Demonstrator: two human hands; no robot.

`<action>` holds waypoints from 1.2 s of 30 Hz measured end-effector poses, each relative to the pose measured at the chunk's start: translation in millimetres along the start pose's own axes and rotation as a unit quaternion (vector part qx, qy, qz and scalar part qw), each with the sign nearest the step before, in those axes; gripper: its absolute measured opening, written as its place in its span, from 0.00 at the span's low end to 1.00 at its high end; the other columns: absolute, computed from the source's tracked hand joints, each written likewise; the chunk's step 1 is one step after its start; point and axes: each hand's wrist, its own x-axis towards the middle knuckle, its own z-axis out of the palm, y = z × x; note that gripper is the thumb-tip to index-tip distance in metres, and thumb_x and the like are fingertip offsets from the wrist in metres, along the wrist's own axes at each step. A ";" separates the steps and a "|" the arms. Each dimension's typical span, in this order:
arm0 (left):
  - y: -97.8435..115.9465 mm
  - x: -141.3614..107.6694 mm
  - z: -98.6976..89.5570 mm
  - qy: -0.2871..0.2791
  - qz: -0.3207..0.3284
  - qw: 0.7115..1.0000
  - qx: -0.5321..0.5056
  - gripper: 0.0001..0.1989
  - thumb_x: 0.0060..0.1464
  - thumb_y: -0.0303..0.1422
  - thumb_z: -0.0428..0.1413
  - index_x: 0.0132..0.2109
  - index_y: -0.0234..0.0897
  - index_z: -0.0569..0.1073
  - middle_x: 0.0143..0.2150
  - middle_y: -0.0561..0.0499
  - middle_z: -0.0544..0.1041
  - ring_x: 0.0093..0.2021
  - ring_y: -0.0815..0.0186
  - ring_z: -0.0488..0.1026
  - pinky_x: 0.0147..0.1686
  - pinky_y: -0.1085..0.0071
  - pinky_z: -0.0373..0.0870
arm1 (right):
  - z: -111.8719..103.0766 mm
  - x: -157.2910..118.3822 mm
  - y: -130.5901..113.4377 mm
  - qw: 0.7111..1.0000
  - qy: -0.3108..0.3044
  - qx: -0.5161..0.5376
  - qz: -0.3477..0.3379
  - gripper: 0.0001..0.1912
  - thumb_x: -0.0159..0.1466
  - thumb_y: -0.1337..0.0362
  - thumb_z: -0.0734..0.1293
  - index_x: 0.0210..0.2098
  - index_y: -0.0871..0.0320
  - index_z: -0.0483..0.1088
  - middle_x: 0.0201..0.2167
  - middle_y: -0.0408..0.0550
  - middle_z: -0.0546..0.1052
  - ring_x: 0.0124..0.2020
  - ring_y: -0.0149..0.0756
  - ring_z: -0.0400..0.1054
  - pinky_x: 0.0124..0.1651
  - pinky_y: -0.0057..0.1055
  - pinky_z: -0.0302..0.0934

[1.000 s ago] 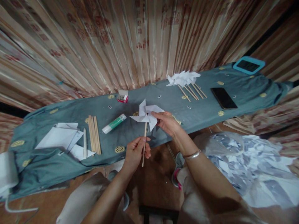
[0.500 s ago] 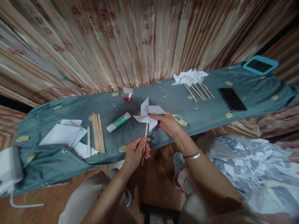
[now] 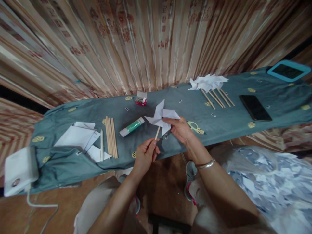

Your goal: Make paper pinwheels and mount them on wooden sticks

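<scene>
A white paper pinwheel (image 3: 159, 114) on a thin wooden stick (image 3: 158, 132) is held over the near edge of the cloth-covered table. My left hand (image 3: 147, 152) is closed round the lower part of the stick. At the pinwheel's right side, my right hand (image 3: 179, 127) grips it, its thumb at the dark pin in the centre and its other fingers partly hidden behind the paper. A glue stick (image 3: 132, 126) with a green label lies left of the pinwheel. Behind it stands a small open red-and-white box (image 3: 141, 98) of metal pins.
Several finished pinwheels (image 3: 208, 82) lie at the back right, near a black phone (image 3: 255, 107) and a blue-framed tablet (image 3: 289, 71). Leftward are wooden sticks (image 3: 111, 138), a white pencil-like stick (image 3: 101, 144), paper squares (image 3: 74, 137) and a white device (image 3: 21, 171). A bag of paper scraps (image 3: 268, 182) sits lower right.
The view has shifted, so everything sits further right in the picture. Both hands keep their hold on the pinwheel, and the stick's lower end no longer shows below my left hand.
</scene>
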 end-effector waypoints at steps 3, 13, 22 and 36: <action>0.8 3.0 -1.1 0.018 0.008 1.000 -0.008 0.23 0.49 0.49 0.60 0.42 0.33 0.75 0.19 0.58 0.70 0.11 0.77 0.56 0.12 0.78 0.47 | 0.4 0.5 1.0 1.000 0.011 -0.008 -0.007 0.13 0.39 0.64 0.79 0.26 0.58 0.78 0.25 0.44 0.82 0.27 0.36 0.73 0.35 0.33 0.67; 4.5 9.7 -2.6 -0.013 -0.023 0.998 -0.051 0.22 0.47 0.47 0.62 0.39 0.31 0.79 0.19 0.56 0.70 0.12 0.79 0.53 0.15 0.77 0.43 | 2.2 1.6 -2.9 0.999 0.037 -0.001 -0.015 0.11 0.39 0.65 0.77 0.23 0.57 0.76 0.22 0.41 0.79 0.24 0.34 0.71 0.32 0.32 0.66; 10.9 11.2 -3.3 -0.042 -0.064 0.992 -0.098 0.22 0.42 0.46 0.66 0.37 0.30 0.79 0.17 0.58 0.67 0.13 0.82 0.49 0.16 0.78 0.39 | -3.3 3.3 -2.9 0.999 0.035 -0.023 -0.025 0.11 0.39 0.62 0.78 0.22 0.58 0.77 0.20 0.43 0.79 0.22 0.33 0.70 0.29 0.31 0.64; 4.8 19.7 -7.4 -0.004 -0.039 0.995 -0.092 0.23 0.41 0.47 0.66 0.38 0.30 0.79 0.18 0.57 0.68 0.13 0.81 0.50 0.15 0.78 0.41 | 2.2 -5.7 -6.0 0.999 0.008 -0.029 -0.017 0.10 0.39 0.65 0.76 0.23 0.58 0.77 0.22 0.40 0.79 0.24 0.30 0.69 0.31 0.28 0.62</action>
